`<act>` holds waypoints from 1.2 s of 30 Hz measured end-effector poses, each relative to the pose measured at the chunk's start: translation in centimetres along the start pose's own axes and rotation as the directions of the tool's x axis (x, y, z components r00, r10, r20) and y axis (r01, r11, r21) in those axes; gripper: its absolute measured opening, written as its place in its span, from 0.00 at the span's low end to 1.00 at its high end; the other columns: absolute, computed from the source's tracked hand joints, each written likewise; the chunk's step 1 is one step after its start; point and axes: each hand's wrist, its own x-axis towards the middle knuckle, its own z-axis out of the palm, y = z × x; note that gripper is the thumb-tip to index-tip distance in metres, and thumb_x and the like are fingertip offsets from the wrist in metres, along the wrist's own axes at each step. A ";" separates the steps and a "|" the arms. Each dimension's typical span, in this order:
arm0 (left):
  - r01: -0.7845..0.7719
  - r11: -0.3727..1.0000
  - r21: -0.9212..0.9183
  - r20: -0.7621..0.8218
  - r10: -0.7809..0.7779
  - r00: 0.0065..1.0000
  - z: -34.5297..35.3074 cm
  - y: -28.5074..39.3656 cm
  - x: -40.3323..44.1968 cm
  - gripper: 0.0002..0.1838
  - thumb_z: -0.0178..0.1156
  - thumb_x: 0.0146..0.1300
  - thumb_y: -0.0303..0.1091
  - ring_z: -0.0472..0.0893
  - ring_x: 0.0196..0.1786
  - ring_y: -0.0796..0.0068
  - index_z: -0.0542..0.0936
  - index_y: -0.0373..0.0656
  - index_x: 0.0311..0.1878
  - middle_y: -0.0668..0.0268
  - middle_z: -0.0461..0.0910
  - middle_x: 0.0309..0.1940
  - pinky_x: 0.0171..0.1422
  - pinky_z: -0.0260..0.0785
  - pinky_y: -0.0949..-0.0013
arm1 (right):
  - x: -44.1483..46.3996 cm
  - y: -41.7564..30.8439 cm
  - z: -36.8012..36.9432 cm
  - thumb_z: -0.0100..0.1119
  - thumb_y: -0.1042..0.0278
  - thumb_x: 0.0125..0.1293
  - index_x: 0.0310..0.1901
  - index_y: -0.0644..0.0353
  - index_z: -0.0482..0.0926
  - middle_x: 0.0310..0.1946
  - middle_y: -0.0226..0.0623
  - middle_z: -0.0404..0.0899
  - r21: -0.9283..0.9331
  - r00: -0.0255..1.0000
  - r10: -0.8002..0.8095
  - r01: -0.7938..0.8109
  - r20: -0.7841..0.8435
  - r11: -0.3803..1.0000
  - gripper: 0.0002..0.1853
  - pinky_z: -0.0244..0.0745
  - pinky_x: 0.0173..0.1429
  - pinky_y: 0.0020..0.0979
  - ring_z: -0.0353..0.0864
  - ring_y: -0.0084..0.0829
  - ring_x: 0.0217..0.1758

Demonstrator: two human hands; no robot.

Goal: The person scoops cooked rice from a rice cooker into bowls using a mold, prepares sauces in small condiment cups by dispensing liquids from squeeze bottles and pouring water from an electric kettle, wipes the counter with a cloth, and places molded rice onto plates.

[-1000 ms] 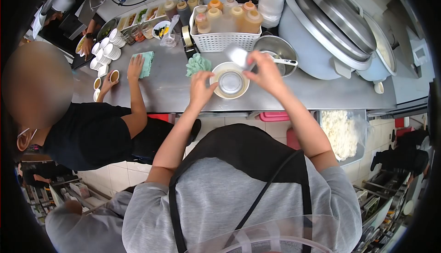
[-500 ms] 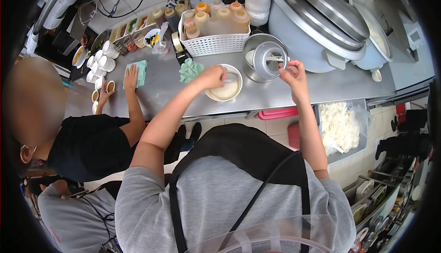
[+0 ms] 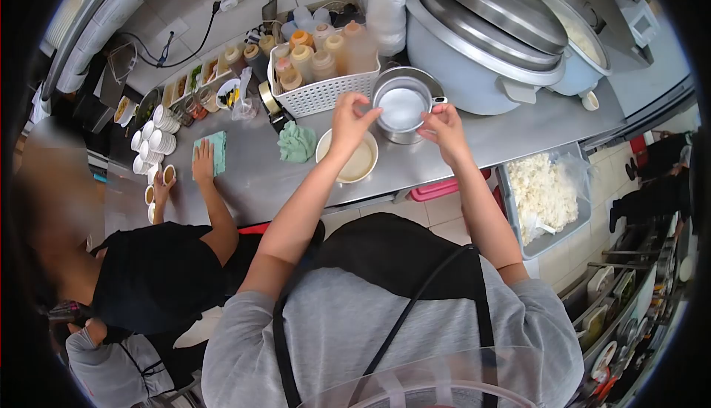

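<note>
My left hand (image 3: 354, 123) is above the far edge of a white bowl (image 3: 326, 166), thumb and fingers apart, close to the left rim of a round metal cup (image 3: 402, 108). On the cup's other side, my right hand (image 3: 444, 130) has its fingers curled at the rim, just below the small handle. The cup is over a larger metal pot (image 3: 424, 77); I cannot tell whether it rests in it. The inside of the bowl looks pale, and my left wrist hides part of it. A crumpled green cloth (image 3: 296, 142) lies left of the bowl.
A white basket (image 3: 326, 94) of squeeze bottles stands behind the bowl. Large rice cookers (image 3: 474, 67) are at the back right. Below the counter's right side is a grey tub (image 3: 544, 193) of white food. At left, a co-worker's hand (image 3: 202, 163) presses a green cloth.
My left hand has left the bowl and moved up and right to the metal cup. The cup, tilted in my right hand before, is now level and lower left in view. The view has shifted.
</note>
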 end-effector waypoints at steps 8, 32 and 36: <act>0.055 0.750 0.659 -0.042 -0.037 0.998 -7.0 -5.1 -3.9 0.21 0.64 0.49 0.43 0.76 0.37 0.57 0.75 0.37 0.40 0.56 0.75 0.36 0.37 0.69 0.61 | 7.5 2.5 -1.7 0.56 0.63 0.56 0.41 0.67 0.74 0.31 0.38 0.77 -0.490 0.957 -0.246 0.143 -0.153 0.860 0.16 0.71 0.37 0.27 0.75 0.26 0.32; 0.564 0.825 0.029 0.801 -0.357 0.481 5.3 3.1 -5.7 0.23 0.58 0.58 0.37 0.80 0.32 0.77 0.70 0.33 0.54 0.57 0.79 0.37 0.29 0.70 0.78 | -11.5 -0.7 -19.4 0.50 0.75 0.49 0.27 0.72 0.76 0.16 0.41 0.76 -0.446 0.828 -0.061 -0.236 -0.557 0.863 0.09 0.74 0.21 0.28 0.78 0.27 0.18; 0.515 0.857 0.001 0.756 -0.338 0.560 7.3 4.2 -2.8 0.21 0.58 0.58 0.36 0.80 0.31 0.77 0.72 0.33 0.51 0.59 0.79 0.36 0.28 0.70 0.79 | -5.7 -3.4 -29.9 0.48 0.78 0.49 0.27 0.76 0.75 0.18 0.46 0.76 -0.548 0.716 -0.234 -0.241 -0.657 0.801 0.09 0.76 0.19 0.29 0.80 0.34 0.18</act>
